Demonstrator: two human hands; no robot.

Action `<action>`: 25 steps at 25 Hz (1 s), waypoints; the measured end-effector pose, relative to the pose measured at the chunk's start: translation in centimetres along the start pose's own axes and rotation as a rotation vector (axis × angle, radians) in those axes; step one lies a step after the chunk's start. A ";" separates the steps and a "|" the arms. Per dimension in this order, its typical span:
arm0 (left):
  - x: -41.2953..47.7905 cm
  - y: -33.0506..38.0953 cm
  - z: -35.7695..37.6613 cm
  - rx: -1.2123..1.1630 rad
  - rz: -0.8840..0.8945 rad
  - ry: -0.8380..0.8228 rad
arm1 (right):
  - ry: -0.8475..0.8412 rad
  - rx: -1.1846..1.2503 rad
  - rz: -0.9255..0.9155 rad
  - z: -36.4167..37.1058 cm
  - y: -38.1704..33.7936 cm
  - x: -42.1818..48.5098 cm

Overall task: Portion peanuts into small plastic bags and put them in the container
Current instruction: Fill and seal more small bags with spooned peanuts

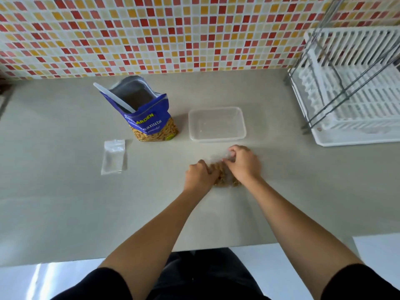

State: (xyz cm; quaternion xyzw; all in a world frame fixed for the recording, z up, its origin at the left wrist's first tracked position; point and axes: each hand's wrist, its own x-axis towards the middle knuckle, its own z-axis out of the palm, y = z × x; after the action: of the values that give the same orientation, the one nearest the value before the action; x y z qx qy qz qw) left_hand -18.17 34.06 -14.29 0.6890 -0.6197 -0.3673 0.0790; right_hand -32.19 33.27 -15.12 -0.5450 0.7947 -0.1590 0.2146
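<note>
A small clear bag of peanuts (223, 177) lies flat on the grey counter (65, 202) between my hands. My left hand (200, 176) holds its left side with curled fingers. My right hand (243, 162) pinches the bag's top edge, and part of the bag is hidden under it. Just beyond my hands sits a clear rectangular container (217, 124) with nothing in it. To its left stands the open blue peanut pouch (144, 111), a white scoop handle (114, 97) sticking out of its mouth. Spare flat plastic bags (114, 156) lie further left.
A white dish rack (355, 87) with metal rods fills the back right corner. A red, orange and cream mosaic wall (151, 33) closes off the back. The counter's front edge runs close to my body.
</note>
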 end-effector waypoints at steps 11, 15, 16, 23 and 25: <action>1.5 -8.2 -10.4 -0.085 -0.069 0.282 | -0.005 0.201 -0.426 5.0 -11.4 -2.7; 3.3 -13.6 -14.5 -0.030 -0.131 0.382 | -0.104 0.080 -0.528 10.3 -14.8 -3.3; 3.9 -15.0 -15.3 -0.001 -0.149 0.387 | -0.133 0.006 -0.516 11.7 -15.3 -3.6; 6.4 -18.7 -17.7 0.033 -0.318 0.289 | -0.167 -0.261 -0.423 15.3 -14.4 -5.5; 6.8 -18.8 -18.3 -0.080 -0.363 0.242 | -0.155 -0.296 -0.396 15.2 -14.7 -5.6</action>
State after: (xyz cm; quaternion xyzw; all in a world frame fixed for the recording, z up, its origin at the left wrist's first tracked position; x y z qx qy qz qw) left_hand 7.61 25.60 -14.54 0.8246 -0.4567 -0.3143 0.1125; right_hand -10.91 32.99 -20.12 -0.7261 0.6683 -0.0378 0.1574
